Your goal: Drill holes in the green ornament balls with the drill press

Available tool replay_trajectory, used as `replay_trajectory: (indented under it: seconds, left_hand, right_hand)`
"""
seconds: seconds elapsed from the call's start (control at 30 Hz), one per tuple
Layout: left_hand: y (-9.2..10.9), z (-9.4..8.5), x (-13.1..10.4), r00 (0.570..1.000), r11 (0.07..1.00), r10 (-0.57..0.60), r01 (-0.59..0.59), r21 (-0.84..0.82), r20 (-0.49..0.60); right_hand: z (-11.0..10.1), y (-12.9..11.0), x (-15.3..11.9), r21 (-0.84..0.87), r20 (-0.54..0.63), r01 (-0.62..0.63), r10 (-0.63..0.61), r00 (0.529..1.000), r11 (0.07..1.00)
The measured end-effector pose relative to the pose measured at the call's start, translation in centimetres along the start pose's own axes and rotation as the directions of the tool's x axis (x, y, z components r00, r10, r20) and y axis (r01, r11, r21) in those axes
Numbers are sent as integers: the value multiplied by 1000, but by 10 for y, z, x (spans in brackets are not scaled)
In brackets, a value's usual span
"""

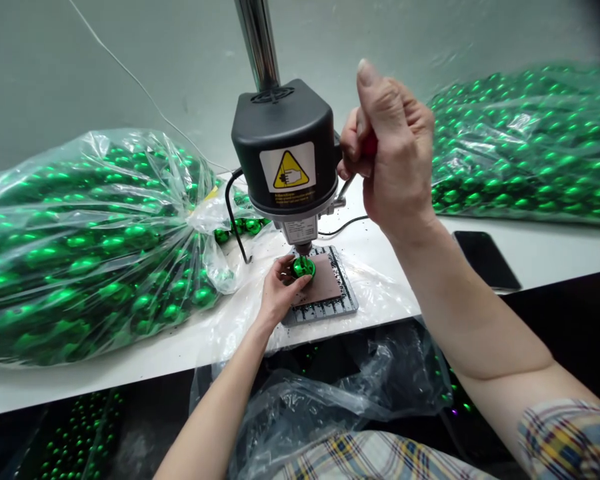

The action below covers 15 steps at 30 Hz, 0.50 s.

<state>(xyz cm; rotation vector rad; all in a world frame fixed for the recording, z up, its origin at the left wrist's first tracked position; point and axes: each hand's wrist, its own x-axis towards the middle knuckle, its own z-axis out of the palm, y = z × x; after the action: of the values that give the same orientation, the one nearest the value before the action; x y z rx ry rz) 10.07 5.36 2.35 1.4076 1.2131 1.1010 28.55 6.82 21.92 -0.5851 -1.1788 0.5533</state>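
A small black bench drill press point(283, 153) stands on a chrome column over a grey slotted base point(347, 303). Between the thumb and fingers of my left hand point(280, 287) is a shiny green ball point(304, 267), held on a brownish board point(327, 280) that lies on the base. The drill chuck point(303, 249) is directly above the ball; a thin bit reaches down to its top. My right hand point(393, 140) is closed round the red-ended feed lever point(369, 143) at the press's right side, thumb pointing up. Dark specks are scattered over the board and base.
A large clear bag of green balls point(90, 253) lies left, its gathered neck near the press. Another such bag point(525, 147) is at the right, behind a black phone point(485, 259). Clear plastic sheeting point(320, 400) hangs over the white table's front edge. Cables run behind.
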Motion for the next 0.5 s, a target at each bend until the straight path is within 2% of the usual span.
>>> replay_trajectory:
  seconds: [0.2,0.33,0.5]
  left_hand:
    - [1,7,-7,994,992,102,-105,70,42]
    - [-3,8,-10,994,994,102,-103,26,48]
    - [-10,8,-11,987,983,146,-152,101,66]
  right_hand:
    - [0,-4,-2,-56,-15,-28,27,1000,998]
    - [-1,-5,-1,-52,-7,-33,33,999,998]
    - [1,-5,-1,-37,-2,-23,23,1000,999]
